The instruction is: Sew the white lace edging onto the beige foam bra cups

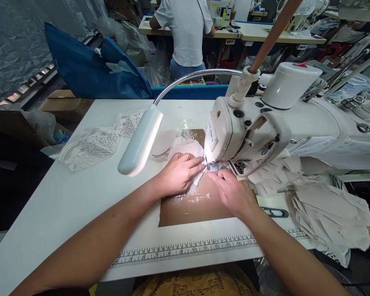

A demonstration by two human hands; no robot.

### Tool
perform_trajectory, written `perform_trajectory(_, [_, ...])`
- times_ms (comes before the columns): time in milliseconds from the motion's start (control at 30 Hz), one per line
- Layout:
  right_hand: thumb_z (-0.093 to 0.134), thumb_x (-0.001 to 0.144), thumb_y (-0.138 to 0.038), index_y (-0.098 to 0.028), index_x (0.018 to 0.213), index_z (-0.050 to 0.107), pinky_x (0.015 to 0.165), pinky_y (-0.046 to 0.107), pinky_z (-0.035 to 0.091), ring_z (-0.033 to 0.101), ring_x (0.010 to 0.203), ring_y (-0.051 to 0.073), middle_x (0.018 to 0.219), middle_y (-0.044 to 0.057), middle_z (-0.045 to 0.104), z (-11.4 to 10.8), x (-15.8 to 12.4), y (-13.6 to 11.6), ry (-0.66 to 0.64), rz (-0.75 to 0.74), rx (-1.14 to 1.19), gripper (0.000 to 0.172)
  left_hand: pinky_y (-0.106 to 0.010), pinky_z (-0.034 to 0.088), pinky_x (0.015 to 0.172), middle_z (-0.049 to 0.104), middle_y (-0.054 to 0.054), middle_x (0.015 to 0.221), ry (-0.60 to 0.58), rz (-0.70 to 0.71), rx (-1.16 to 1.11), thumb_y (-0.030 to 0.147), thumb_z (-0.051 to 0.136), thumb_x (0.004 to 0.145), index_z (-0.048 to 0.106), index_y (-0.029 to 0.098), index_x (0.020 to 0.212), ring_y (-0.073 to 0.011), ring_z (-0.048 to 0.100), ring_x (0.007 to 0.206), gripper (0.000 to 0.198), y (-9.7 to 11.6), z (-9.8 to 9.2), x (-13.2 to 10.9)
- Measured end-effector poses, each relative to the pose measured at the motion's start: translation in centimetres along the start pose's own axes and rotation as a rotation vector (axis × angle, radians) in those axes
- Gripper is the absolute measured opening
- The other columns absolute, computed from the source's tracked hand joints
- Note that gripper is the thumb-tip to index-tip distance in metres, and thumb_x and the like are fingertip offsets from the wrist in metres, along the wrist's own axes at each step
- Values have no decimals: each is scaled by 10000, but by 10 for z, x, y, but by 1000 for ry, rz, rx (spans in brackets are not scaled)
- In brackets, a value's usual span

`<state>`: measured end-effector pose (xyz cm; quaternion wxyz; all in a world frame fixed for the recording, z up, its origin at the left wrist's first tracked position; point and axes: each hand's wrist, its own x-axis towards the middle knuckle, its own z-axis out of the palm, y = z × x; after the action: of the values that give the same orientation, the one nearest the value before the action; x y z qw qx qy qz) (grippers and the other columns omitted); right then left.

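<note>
A white lace piece with a smooth pale cup shape (187, 147) lies under the head of a white sewing machine (223, 129). My left hand (183, 172) rests on this lace piece, its fingers stretched toward the needle area and pressing the cloth down. On the other side of the needle, my right hand (234, 191) has its index finger forward and its other fingers curled, closed at the lace's edge. The needle and the fingertips' exact grip are partly hidden. Beneath both hands is a brown sheet (188, 213) with clear tape on it.
A lamp (142, 139) on a bendy neck hangs left of the lace. More lace (91, 146) spreads across the white table (80, 218). Stacked pale fabric pieces (329, 213) and dark thread snips (275, 212) lie at right. A person (186, 33) sits beyond, facing away.
</note>
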<state>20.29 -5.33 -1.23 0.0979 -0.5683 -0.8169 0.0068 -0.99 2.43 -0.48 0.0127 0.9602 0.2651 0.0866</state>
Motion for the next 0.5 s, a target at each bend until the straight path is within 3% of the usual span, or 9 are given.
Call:
perform_trajectory(267, [463, 797, -47, -256, 1187, 647, 553, 298, 281, 484, 658, 175, 825, 31, 647, 1, -4, 2, 71, -36, 24, 480, -405, 387, 832, 538, -134, 1331, -53, -47, 43, 240, 399, 949, 546, 162, 1285, -312, 451, 1175, 375, 8, -14, 1])
perform_trajectory(400, [451, 820, -62, -220, 1208, 636, 582, 296, 312, 509, 662, 166, 849, 33, 652, 0, -6, 3, 102, -70, 62, 457, -372, 443, 762, 569, -134, 1279, -165, -149, 33, 378, 443, 951, 575, 145, 1248, -297, 518, 1048, 400, 18, -30, -6])
perform_trajectory(500, [437, 842, -69, -191, 1187, 641, 594, 287, 321, 525, 669, 154, 853, 40, 651, -1, -8, 3, 98, -112, 115, 418, -344, 470, 736, 618, -97, 1191, -202, -134, -41, 359, 452, 952, 627, 162, 1171, -245, 550, 932, 343, 23, -36, -10])
